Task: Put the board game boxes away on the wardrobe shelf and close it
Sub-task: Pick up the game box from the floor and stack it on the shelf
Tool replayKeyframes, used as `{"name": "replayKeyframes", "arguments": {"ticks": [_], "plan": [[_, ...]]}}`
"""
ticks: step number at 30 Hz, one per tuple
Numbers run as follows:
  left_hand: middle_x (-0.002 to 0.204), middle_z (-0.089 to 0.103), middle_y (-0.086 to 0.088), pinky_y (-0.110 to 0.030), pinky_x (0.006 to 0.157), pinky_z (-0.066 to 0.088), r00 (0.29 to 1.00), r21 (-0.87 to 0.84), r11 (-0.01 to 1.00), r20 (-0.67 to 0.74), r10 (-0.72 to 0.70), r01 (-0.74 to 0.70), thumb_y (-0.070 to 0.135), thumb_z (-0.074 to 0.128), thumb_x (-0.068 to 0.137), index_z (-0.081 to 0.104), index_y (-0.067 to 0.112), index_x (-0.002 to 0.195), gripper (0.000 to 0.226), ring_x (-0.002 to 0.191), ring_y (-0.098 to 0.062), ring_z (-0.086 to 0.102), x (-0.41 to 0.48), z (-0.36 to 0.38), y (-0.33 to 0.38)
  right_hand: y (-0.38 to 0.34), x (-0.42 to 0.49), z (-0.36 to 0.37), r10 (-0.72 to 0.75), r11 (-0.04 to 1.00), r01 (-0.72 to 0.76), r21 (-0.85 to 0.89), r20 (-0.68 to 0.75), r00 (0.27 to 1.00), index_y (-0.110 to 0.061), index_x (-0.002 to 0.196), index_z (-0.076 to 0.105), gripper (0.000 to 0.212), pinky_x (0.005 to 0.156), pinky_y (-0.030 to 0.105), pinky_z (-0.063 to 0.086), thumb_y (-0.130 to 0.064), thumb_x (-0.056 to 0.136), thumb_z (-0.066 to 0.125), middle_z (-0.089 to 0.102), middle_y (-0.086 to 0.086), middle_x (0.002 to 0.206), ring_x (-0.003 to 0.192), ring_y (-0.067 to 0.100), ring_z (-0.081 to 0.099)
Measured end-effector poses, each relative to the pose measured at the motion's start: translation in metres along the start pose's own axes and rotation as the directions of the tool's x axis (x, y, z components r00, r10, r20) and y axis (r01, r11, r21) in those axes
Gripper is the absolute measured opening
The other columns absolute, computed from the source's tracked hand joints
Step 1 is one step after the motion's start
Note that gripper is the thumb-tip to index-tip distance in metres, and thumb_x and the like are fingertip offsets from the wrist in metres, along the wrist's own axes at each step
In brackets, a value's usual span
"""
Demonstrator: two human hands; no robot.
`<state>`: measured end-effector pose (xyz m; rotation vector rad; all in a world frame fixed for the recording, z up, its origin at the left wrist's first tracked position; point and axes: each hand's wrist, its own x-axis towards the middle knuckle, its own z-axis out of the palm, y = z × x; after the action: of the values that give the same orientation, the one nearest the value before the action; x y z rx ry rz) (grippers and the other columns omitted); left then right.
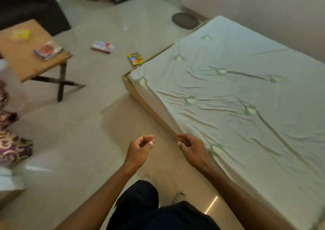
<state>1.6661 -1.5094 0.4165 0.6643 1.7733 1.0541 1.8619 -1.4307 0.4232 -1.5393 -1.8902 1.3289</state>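
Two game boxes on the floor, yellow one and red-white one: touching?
Apart. The head view shows a strip of bare floor between the yellow box and the red-white box.

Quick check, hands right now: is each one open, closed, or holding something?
Left hand: open, loosely curled, holding nothing.
Right hand: open, loosely curled, holding nothing.

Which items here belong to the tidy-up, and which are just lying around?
Job: yellow box by the bed; white-and-red floor box; yellow tabletop box; red-circle tabletop box.
Lying about: bed, purple cushions, wooden table, round dark object.
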Motion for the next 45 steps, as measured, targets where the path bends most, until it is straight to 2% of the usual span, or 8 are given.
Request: {"name": "replayKeyframes", "arguments": {"ticks": [6,10,16,24,30,35,43,45], "plan": [[0.097,0.073,0.002,-0.018,0.073,0.052,0.981,-0.093,0.996,-0.19,-0.023,0.005,0.011,0.062,0.09,0.07,0.021,0.103,0.018,0.089,-0.011,0.068,0.113,-0.089,0.02,-0.083,0.147,0.066,-0.114,0.989,0.129,-0.068,0.185,0.976,-0.016,0.117,0.063,0.027,0.067,0.003,0.044,-0.014,0.091,0.061,0.065,-0.005,0.095,0.082,0.0,0.059],[0.097,0.073,0.0,-0.018,0.07,0.05,0.962,-0.128,0.992,-0.27,-0.04,0.005,0.011,0.062,0.09,0.07,0.02,0.102,0.017,0.088,-0.013,0.067,0.193,-0.167,0.048,-0.148,0.237,0.114,-0.139,0.983,0.162,-0.088,0.225,0.964,-0.017,0.116,0.065,0.027,0.066,0.002,0.044,-0.016,0.089,0.062,0.065,-0.013,0.09,0.08,-0.002,0.06],[0.094,0.073,-0.003,-0.015,0.064,0.046,0.941,-0.168,0.985,-0.337,-0.031,-0.027,0.005,0.063,0.089,0.071,0.018,0.096,0.017,0.081,-0.012,0.065,0.31,-0.267,0.097,-0.24,0.362,0.186,-0.174,0.981,0.192,-0.043,0.255,0.951,-0.016,0.115,0.065,0.026,0.065,0.004,0.045,-0.015,0.089,0.062,0.068,-0.007,0.091,0.075,-0.004,0.06],[0.096,0.073,-0.003,-0.017,0.069,0.048,0.931,-0.176,0.984,-0.362,-0.036,-0.03,0.003,0.062,0.089,0.07,0.018,0.097,0.019,0.085,-0.013,0.067,0.484,-0.362,0.155,-0.323,0.549,0.266,-0.172,0.984,0.179,0.002,0.285,0.943,-0.019,0.115,0.066,0.026,0.062,0.003,0.044,-0.015,0.089,0.063,0.068,-0.005,0.09,0.074,-0.005,0.061],[0.095,0.072,-0.003,-0.014,0.064,0.047,0.922,-0.151,0.989,-0.382,-0.066,0.008,0.004,0.062,0.088,0.069,0.018,0.096,0.018,0.084,-0.014,0.065,0.629,-0.439,0.215,-0.396,0.711,0.316,-0.15,0.989,0.146,0.035,0.294,0.944,-0.024,0.108,0.067,0.022,0.068,0.021,0.052,-0.017,0.088,0.063,0.07,-0.006,0.084,0.069,0.001,0.063],[0.097,0.072,0.0,-0.017,0.071,0.048,0.917,-0.168,0.986,-0.394,-0.066,-0.001,0.007,0.062,0.089,0.069,0.018,0.101,0.018,0.086,-0.012,0.065,0.736,-0.497,0.265,-0.467,0.827,0.347,-0.19,0.979,0.204,-0.007,0.323,0.927,-0.025,0.108,0.066,0.021,0.062,0.008,0.047,-0.017,0.088,0.063,0.07,-0.007,0.087,0.069,-0.004,0.062],[0.095,0.073,-0.002,-0.028,0.08,0.052,0.903,-0.245,0.97,-0.415,-0.11,0.006,0.006,0.062,0.088,0.07,0.021,0.097,0.019,0.089,-0.019,0.067,0.94,-0.589,0.308,-0.547,1.041,0.423,-0.187,0.969,0.232,-0.09,0.349,0.918,-0.028,0.107,0.066,0.022,0.066,0.02,0.05,-0.021,0.086,0.063,0.07,-0.009,0.083,0.073,0.004,0.065],[0.094,0.073,-0.002,-0.023,0.073,0.05,0.905,-0.264,0.964,-0.405,-0.127,0.017,0.003,0.061,0.088,0.069,0.02,0.095,0.02,0.084,-0.018,0.065,0.996,-0.615,0.321,-0.569,1.096,0.444,-0.157,0.972,0.209,-0.11,0.357,0.921,-0.026,0.108,0.066,0.022,0.061,0.02,0.047,-0.021,0.086,0.062,0.07,-0.007,0.083,0.07,0.004,0.063]]}}
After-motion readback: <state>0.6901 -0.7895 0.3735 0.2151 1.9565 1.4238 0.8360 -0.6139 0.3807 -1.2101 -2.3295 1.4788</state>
